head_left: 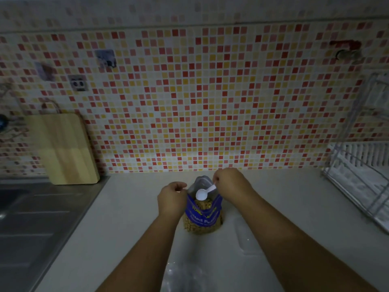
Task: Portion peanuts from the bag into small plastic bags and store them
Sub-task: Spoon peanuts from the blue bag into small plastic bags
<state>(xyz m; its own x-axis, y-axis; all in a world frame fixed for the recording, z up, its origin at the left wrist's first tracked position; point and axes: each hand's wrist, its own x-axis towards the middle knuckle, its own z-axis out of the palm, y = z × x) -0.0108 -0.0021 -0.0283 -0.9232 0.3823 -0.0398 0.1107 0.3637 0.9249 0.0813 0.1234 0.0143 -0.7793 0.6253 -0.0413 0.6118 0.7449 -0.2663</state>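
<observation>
A blue bag of peanuts (pixel 203 213) stands upright and open on the white counter (pixel 130 228), near the wall. My left hand (pixel 171 198) grips the left edge of its mouth. My right hand (pixel 230 182) pinches the handle of a white plastic spoon (pixel 203 193); the spoon's bowl hangs over the bag's opening, above the peanuts. Clear small plastic bags lie on the counter, one (pixel 245 236) to the right of the peanut bag and one (pixel 181 275) between my forearms at the front.
A wooden cutting board (pixel 63 148) leans on the mosaic-tiled wall at the left. A steel sink drainboard (pixel 31 224) fills the left side. A wire dish rack (pixel 362 178) stands at the right.
</observation>
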